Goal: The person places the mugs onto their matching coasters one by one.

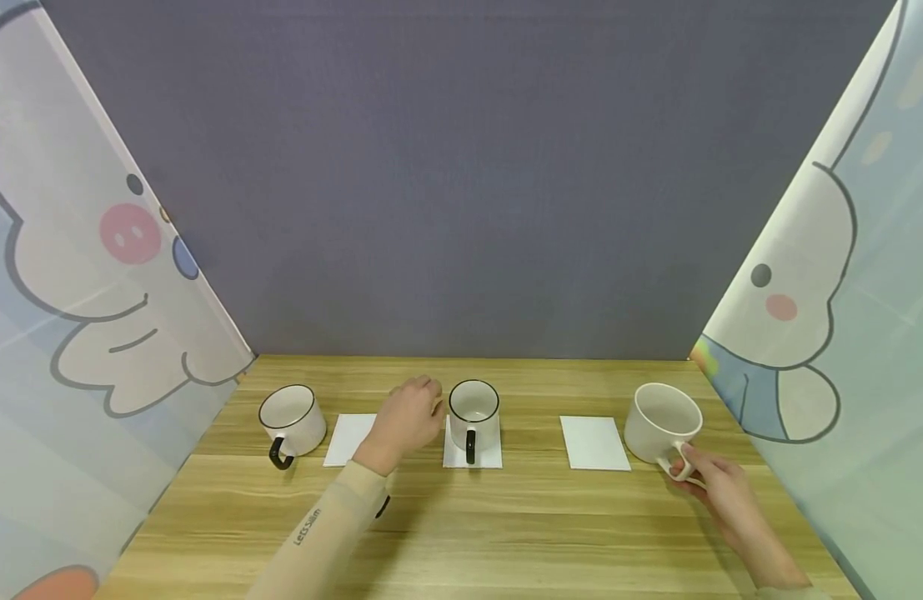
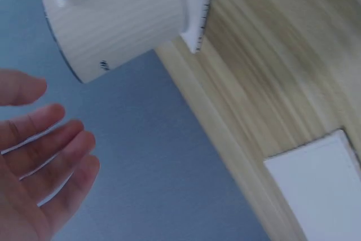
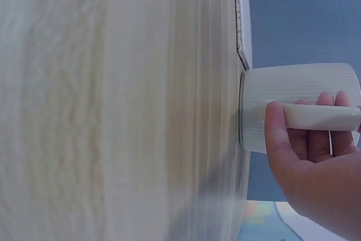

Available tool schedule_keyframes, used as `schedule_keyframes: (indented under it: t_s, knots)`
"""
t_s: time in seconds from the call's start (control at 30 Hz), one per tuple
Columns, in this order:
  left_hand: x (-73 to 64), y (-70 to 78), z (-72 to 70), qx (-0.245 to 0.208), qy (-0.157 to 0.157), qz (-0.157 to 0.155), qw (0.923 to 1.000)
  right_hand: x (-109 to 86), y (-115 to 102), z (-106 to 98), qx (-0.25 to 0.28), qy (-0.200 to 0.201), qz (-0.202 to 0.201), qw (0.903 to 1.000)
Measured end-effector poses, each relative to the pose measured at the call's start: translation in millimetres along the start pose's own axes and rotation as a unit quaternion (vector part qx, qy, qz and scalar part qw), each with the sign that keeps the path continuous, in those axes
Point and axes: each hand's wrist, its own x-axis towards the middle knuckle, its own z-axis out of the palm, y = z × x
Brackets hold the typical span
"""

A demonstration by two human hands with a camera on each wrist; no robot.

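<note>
My right hand (image 1: 719, 492) grips the handle (image 3: 324, 118) of an all-white mug (image 1: 649, 429) at the right of the table; the fingers pass through the handle. A white mug with a black rim and black handle (image 1: 479, 427) stands upright on a white square coaster (image 1: 494, 459) in the middle. Just left of that mug is my left hand (image 1: 412, 415), raised, its fingers relaxed and apart. In the left wrist view, a gap shows between those fingers (image 2: 62, 156) and the mug's rim.
Another black-rimmed mug (image 1: 299, 425) stands at the far left. White coasters lie beside the white mug (image 1: 594, 443) and partly behind my left forearm (image 1: 346, 437). A small dark curved piece (image 1: 383, 506) peeks out by my left sleeve. A grey panel (image 1: 461, 208) closes the back.
</note>
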Motion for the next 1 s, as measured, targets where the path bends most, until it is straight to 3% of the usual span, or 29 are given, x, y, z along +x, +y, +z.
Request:
schedule_keyframes:
  t_s: [0.13, 0.33, 0.53, 0.7, 1.0]
  knots:
    - [3.3, 5.4, -6.1, 0.002, 0.035, -0.005, 0.9994, 0.5, 0, 1, 0.001, 0.001, -0.005, 1.0000]
    - [7.5, 11.3, -12.8, -0.006, 0.060, 0.006, 0.9982, 1.3, 0, 1, 0.000, 0.002, -0.006, 1.0000]
    - [11.4, 19.6, -14.8, -0.047, 0.090, 0.016, 0.9947, 0.2, -1, -1, 0.003, 0.000, 0.003, 1.0000]
    - [14.8, 27.6, -13.2, -0.086, 0.121, 0.026, 0.9886, 1.8, -2, -1, 0.003, 0.002, 0.011, 0.9999]
    - [18.2, 40.4, -4.4, -0.105, 0.150, 0.045, 0.9821, 0.7, -1, -1, 0.006, -0.009, 0.002, 0.9999]
